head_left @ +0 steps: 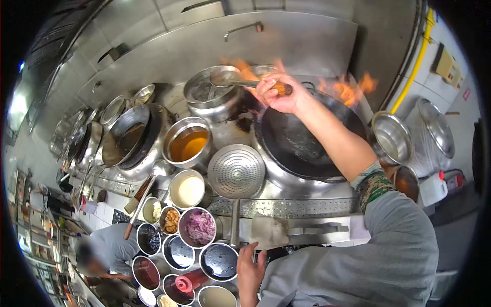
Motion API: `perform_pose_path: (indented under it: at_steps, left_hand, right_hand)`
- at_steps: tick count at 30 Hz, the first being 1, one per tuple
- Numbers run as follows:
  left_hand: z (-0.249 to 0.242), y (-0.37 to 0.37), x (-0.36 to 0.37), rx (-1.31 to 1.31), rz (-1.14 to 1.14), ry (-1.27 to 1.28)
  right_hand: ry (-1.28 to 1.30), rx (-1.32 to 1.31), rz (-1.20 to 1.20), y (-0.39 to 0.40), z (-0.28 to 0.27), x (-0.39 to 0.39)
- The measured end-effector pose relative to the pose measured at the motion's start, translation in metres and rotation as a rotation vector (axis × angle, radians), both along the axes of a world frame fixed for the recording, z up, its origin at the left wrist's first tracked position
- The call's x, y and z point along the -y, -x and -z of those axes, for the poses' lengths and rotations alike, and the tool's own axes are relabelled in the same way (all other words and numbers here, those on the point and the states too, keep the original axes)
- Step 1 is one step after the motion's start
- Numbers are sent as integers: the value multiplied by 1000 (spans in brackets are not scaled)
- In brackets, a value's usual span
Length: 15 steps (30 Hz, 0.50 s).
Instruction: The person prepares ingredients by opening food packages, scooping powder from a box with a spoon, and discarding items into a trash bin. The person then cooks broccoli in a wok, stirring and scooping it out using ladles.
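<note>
My right hand (280,92) is wrapped round the wooden handle of a ladle (223,79). The ladle's bowl hangs over a steel pot of water (203,106) at the back of the range. Below my right forearm sits a large dark wok (291,138) on its burner, with flames rising behind it. My left hand (250,268) is low in the view, its thumb and fingers apart, holding nothing I can see. Close to its fingertips is the handle end of a perforated strainer (237,171), which rests between the wok and a pot of amber liquid (189,146).
Several seasoning containers, including one of sliced red onion (198,227), crowd the lower left. A red squeeze bottle (192,280) lies across them. A folded cloth (269,232) is on the front ledge. Another wok (130,138) stands left. A person (115,248) bends at lower left.
</note>
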State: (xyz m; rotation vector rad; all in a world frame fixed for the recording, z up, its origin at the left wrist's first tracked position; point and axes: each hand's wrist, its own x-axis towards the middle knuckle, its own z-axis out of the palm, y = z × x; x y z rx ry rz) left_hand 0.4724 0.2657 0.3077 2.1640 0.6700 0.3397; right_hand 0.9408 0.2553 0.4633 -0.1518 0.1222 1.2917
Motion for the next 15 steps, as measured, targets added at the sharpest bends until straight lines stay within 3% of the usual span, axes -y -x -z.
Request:
perform_pose_path:
  at_steps: [3,9,11,12,15]
  left_hand:
    - [29,-17,13,-89,82,2]
    - [85,-42,33,-159,116,-8]
    - [91,-49,40,-184,94,33]
    - [91,-54,43,-207,75,37]
    - [85,-68,47,-227,43,127]
  right_hand:
    - [13,94,-16,21,-11,64]
    - [306,435,79,49,-19,180]
    - [432,612,86,51,-16,215]
    - [445,553,50,43,-5,231]
    - [632,725,115,53,-3,278]
